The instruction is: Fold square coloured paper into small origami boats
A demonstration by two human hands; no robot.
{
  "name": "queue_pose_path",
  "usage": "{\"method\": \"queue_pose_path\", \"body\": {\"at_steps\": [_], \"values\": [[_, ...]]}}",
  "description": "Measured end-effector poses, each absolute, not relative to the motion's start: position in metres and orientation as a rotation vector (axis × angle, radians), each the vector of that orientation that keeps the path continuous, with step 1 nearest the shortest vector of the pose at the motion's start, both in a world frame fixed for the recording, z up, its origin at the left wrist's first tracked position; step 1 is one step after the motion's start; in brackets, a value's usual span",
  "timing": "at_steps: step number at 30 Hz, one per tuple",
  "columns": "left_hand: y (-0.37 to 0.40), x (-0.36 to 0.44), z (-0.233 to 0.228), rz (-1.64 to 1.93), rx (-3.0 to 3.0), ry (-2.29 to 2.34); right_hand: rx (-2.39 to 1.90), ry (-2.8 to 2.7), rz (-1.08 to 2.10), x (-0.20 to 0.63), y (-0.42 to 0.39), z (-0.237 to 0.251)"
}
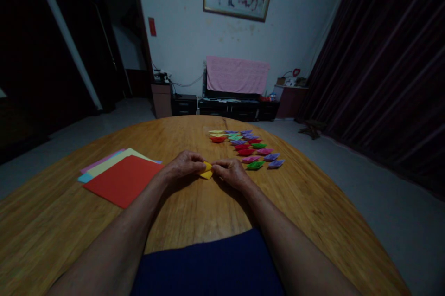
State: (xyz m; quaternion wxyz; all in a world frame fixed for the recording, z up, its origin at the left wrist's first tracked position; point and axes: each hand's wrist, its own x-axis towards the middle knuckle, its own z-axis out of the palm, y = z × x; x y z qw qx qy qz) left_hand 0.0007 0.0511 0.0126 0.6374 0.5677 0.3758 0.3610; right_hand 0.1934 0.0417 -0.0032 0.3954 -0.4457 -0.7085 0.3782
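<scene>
A small folded piece of yellow paper (206, 173) is held between my two hands, just above or on the wooden table (187, 222). My left hand (186, 164) pinches its left side, thumb towards the middle. On the other side, my right hand (231, 171) grips the right edge with closed fingers. The hands partly cover the paper, so its full folded shape is hidden. Right of my right hand lie several folded paper boats, among them a green boat (255, 165) and a purple boat (276, 164).
Left of my left arm lies a fanned stack of coloured sheets, with a red sheet (123, 180) on top. More paper boats, including a red boat (218, 139), stand in rows farther back. Beyond the round table's far edge is a low black cabinet (215, 109) under a pink towel (237, 74).
</scene>
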Motion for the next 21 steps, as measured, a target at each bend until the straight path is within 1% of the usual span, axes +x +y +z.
{"method": "queue_pose_path", "body": {"at_steps": [11, 21], "values": [[0.053, 0.001, 0.013, 0.806, 1.296, 0.915, -1.234, -1.832, 0.851, 0.192, 0.04, 0.002], [0.056, -0.005, 0.012, 0.848, 1.312, 0.988, -1.108, -1.71, 0.959, 0.191, 0.047, -0.013]]}}
